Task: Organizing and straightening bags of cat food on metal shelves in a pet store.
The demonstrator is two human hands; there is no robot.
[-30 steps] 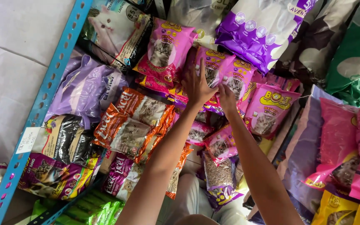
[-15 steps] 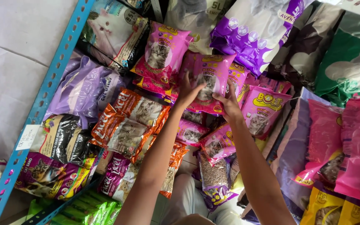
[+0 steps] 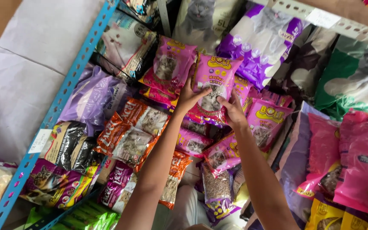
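I have both hands up on the pink cat-food pouch [image 3: 211,87] that stands among the stock on the shelf. My left hand [image 3: 188,96] grips its left edge, thumb across the front and the other fingers tucked behind, where I cannot see them. My right hand [image 3: 234,111] clamps the lower right corner, with the fingers [image 3: 223,102] laid on the printed face near the kitten picture.

As I judge it, handling this pouch well means keeping both grips on the sealed edges and not on the soft middle, so the film does not crumple. I would also keep it upright and square to its neighbours. The pouches are packed tightly, so any sideways drag could pull the magenta pouch [image 3: 169,68] just to its left or the pink pouch [image 3: 265,123] at its lower right out of line. Slow, even pressure from both sides seems safest.

The pouch itself is a glossy, bright pink plastic bag with a yellow patch near the top and a kitten photo low on the front. It looks full and slightly puffed, with light creases. It stands a little tilted, its top leaning towards the purple-and-white litter bag [image 3: 260,42] behind it. It overlaps the pouches below it. The blue shelf rail [image 3: 71,89] runs well off to the left.
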